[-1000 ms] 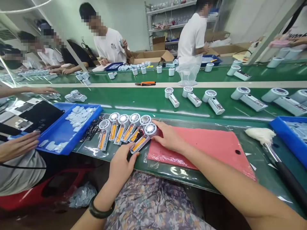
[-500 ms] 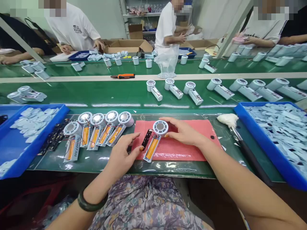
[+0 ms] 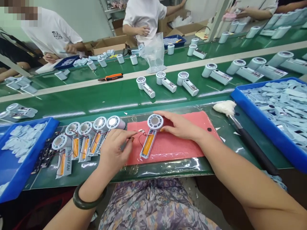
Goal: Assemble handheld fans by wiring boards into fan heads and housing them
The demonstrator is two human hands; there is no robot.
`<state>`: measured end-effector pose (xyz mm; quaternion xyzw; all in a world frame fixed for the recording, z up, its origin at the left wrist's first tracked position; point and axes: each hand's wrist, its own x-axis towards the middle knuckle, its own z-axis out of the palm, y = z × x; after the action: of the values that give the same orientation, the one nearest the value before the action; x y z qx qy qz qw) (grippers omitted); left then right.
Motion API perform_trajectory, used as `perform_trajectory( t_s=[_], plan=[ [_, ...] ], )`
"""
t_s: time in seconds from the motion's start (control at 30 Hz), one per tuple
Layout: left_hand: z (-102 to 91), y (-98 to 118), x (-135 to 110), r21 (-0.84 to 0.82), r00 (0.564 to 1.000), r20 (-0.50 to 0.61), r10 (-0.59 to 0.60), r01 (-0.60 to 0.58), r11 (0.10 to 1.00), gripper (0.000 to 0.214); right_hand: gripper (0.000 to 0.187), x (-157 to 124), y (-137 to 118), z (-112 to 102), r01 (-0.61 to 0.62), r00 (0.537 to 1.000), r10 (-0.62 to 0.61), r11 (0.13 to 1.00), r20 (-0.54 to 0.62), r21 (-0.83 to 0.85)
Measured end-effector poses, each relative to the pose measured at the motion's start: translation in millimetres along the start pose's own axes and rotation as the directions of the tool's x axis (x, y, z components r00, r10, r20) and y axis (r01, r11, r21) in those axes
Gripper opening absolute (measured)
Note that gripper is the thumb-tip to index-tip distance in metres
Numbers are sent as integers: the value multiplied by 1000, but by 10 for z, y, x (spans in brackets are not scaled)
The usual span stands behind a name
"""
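Observation:
On a red mat (image 3: 177, 143) lies a light-blue handheld fan (image 3: 155, 122) with its handle uncovered, showing an orange battery (image 3: 149, 143) and thin wires. My right hand (image 3: 181, 126) curls around the right side of the fan's round head. To the left of the handle, my left hand (image 3: 116, 148) pinches a small circuit board (image 3: 141, 131), seen nearly edge-on, joined to the fan by the wires. Most of the board is hidden by my fingers. Several similar open fans (image 3: 64, 156) stand in a row left of my left hand.
Blue trays of light-blue plastic parts stand left (image 3: 51, 126) and right (image 3: 240, 95). A black-handled tool (image 3: 249, 143) with a white wrapped head lies right of the mat. Further back are several fans (image 3: 185, 83), orange pliers (image 3: 114, 77) and co-workers across the line.
My left hand has turned over, tilting the circuit board from face-up to nearly edge-on. My right hand stays on the fan head. The camera view has shifted and tilted.

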<state>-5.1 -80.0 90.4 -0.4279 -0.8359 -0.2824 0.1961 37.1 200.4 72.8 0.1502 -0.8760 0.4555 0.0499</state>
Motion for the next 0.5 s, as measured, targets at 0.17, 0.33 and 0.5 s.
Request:
perform_trajectory(
  t_s=[0.17,0.33,0.5],
  plan=[
    [33,-44,224,110,969,-92,230,-219,969,19,64,-2,96,-17,-10,1000,10,999,-2,35],
    [99,0,481,92,953,-102,286,-277,956,15,56,-51,-40,-7,59,989,-54,998,-139,34],
    [159,-11,531,-38,976,-66,205,-208,977,14,44,68,-281,-22,180,969,-194,979,-155,-100]
  ],
)
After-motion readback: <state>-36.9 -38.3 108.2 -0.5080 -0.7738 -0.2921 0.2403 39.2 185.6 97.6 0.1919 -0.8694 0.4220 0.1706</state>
